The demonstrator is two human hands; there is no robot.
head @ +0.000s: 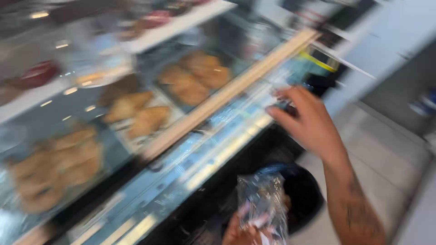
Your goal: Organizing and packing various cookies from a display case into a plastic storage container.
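A glass pastry display case [150, 113] fills the left and middle of the blurred view, with a pale wooden rail [231, 88] running diagonally along its top edge. Behind the glass, golden-brown pastries [136, 113] lie on trays in several groups, and a white shelf [172, 27] above carries more blurred items. To the right are a pale tiled floor [390, 159] and a light wall.

The right hand [304, 120] reaches out to the far end of the case, fingers partly curled at a small dark thing there; the blur hides whether it grips anything. The left hand [245, 229], low in the view, is closed around a crinkled clear plastic bag [263, 202], held up just in front of a dark round bin [302, 193] that stands on the floor below the case.
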